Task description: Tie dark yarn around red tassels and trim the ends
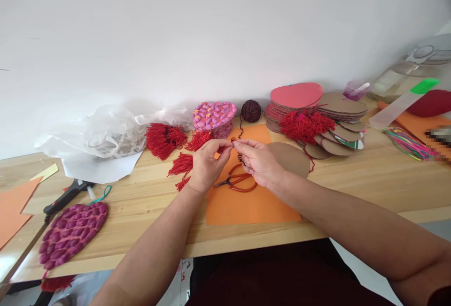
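Observation:
My left hand (210, 161) and my right hand (259, 159) meet fingertip to fingertip above an orange sheet (252, 208). Both pinch a thin strand of yarn (233, 140), reddish where it shows between the fingers. Dark yarn hangs below and trails back toward a dark brown yarn ball (251, 110) by the wall. Under the hands lie red-handled scissors (239, 182), partly covered by my right hand. Several red yarn tassels (181, 164) rest just left of my left hand. A brown cardboard disc (291, 159) sits behind my right wrist.
A purple heart decoration (74, 234) and a glue gun (66, 198) lie at left, before a white plastic bag (105, 130). Pink decorated hearts (214, 116) stand at the back. Stacked cardboard hearts (296, 95) and a red yarn pile (306, 125) are at right, beside a green-capped bottle (401, 104).

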`<state>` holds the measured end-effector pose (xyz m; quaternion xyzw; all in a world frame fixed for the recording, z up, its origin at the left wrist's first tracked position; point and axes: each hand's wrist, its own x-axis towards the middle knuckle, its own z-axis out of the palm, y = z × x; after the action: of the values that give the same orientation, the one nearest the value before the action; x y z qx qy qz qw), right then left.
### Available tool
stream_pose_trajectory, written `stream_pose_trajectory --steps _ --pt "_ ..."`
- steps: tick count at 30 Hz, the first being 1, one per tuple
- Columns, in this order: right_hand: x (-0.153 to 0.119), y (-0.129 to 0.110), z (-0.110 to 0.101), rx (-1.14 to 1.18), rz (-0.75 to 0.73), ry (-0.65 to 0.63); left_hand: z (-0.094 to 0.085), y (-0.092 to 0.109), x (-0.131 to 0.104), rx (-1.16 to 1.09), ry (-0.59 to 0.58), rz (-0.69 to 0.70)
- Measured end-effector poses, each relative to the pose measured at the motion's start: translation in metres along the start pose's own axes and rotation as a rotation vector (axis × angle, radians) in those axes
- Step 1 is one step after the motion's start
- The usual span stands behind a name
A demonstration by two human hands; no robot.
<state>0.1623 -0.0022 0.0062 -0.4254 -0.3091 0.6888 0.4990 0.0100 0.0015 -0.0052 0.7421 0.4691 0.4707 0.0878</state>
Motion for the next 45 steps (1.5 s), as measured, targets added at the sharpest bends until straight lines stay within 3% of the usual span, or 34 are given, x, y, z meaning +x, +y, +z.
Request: stream_pose_trajectory --steps 5,13,21,29,36,45 --pt "0.002 0.000 0.000 0.035 -0.012 0.021 0.001 -0.001 -0.001 -0.029 -0.021 0.004" --pt "0.004 0.001 -0.001 0.038 -0.025 0.000 0.002 -0.002 -0.001 -0.362 -0.110 -0.142" --pt "0.004 0.005 -0.001 -0.016 -0.016 0.012 0.007 -0.003 0.000 -0.480 -0.072 -0.319" --pt "0.009 0.009 -0.003 -0.075 -0.137 0.040 0.011 0.005 0.002 -0.622 -0.062 -0.535" --pt "0.010 0.009 -0.004 -0.129 -0.209 -0.012 0.009 0.003 0.003 -0.553 -0.136 -0.516" --pt "0.009 0.005 -0.005 -0.142 -0.132 -0.052 0.009 0.000 0.003 -0.882 -0.069 -0.722"
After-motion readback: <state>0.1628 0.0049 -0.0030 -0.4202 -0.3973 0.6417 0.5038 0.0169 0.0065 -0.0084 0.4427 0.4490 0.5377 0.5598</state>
